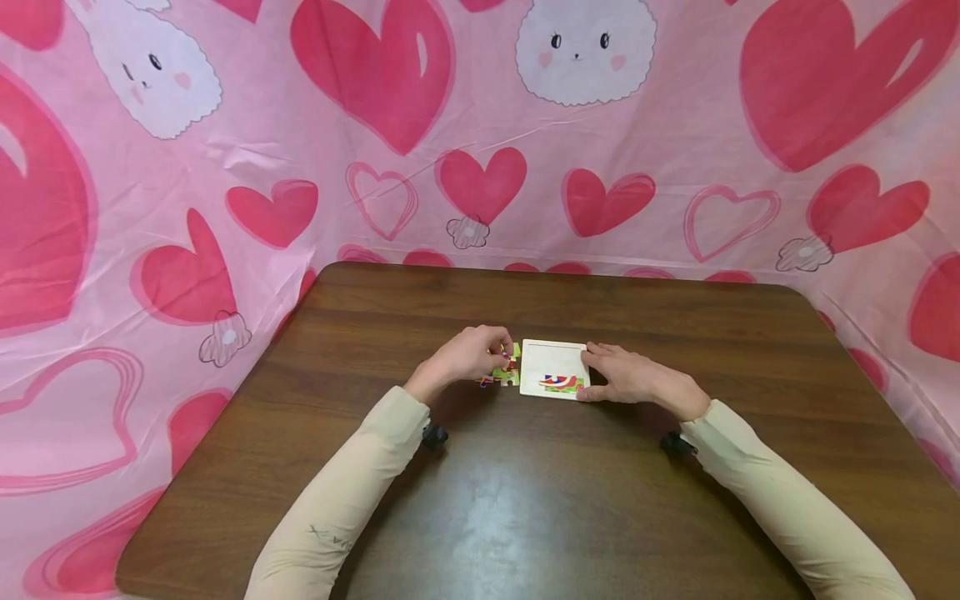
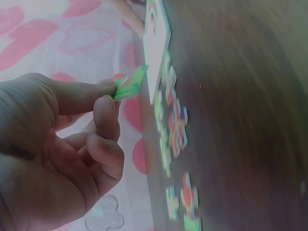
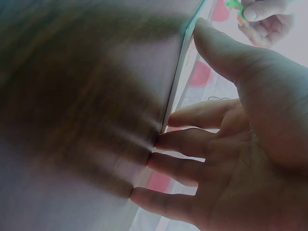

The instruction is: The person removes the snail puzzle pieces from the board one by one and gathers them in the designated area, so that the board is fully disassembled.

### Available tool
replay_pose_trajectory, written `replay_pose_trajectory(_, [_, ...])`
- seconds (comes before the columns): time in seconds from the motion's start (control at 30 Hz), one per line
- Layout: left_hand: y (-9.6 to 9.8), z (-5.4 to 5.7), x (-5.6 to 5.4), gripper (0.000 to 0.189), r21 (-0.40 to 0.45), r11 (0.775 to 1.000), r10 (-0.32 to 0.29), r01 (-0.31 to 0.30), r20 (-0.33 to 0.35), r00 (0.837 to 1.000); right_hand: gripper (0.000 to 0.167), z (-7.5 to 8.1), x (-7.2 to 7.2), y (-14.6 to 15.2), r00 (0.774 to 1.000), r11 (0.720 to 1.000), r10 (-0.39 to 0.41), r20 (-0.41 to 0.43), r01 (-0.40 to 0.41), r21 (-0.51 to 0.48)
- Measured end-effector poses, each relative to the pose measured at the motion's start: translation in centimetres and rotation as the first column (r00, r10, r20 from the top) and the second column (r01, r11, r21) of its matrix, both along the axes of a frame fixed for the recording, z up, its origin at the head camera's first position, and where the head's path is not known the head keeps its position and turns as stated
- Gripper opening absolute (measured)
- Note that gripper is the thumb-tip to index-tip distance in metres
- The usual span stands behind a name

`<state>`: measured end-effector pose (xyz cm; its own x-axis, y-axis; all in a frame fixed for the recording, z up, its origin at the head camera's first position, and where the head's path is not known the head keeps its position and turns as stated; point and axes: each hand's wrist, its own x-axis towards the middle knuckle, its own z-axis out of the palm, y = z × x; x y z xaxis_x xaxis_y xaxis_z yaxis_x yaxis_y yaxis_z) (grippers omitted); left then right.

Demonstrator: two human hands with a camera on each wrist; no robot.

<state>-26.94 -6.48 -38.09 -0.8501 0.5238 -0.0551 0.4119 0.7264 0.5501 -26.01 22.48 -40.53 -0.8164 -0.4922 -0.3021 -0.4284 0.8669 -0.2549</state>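
Between thumb and fingers, my left hand (image 1: 474, 353) pinches a green jigsaw puzzle piece (image 2: 130, 83), raised above the table just left of the puzzle tray. The white puzzle tray (image 1: 551, 360) lies flat, with a red, blue and green picture section (image 1: 562, 382) in its lower right part. My right hand (image 1: 626, 374) rests at the tray's right edge, fingers spread and fairly straight, thumb at the near corner. Under and beside the left hand lie several loose puzzle pieces (image 1: 510, 377); the hand partly hides them. In the left wrist view these pieces (image 2: 178, 130) look blurred.
The brown wooden table (image 1: 495, 483) extends around the tray on every side. Behind it hangs a pink cloth (image 1: 525, 125) printed with hearts. Both forearms reach in from the near edge, with a dark wrist device (image 1: 433, 435) on the left one.
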Motion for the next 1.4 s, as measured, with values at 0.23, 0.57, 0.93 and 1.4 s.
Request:
replay_pose_trajectory(0.23, [-2.5,0.2,0.3,0.013,0.025,1.0,0.019,-0.019,0.009,1.0,0.087,0.0,0.0,-0.1,1.0,1.0,0.008,-0.007,-0.009,-0.006])
replay_pose_trajectory(0.57, [-5.1,0.1,1.1,0.011,0.035,0.998,0.047,-0.049,0.067,0.997,0.085,0.0,0.0,-0.1,1.0,1.0,0.015,-0.011,-0.015,-0.023])
replay_pose_trajectory(0.93, [-7.2,-0.5,1.2,0.006,0.015,0.998,0.063,-0.065,0.073,0.995,0.087,0.2,0.3,0.1,1.0,1.0,0.009,-0.01,-0.009,-0.017])
replay_pose_trajectory(1.4, [-8.7,-0.9,2.1,0.005,0.009,0.997,0.068,-0.071,0.155,0.985,0.087,0.1,0.2,0.0,1.0,1.0,0.01,-0.01,-0.01,-0.016])
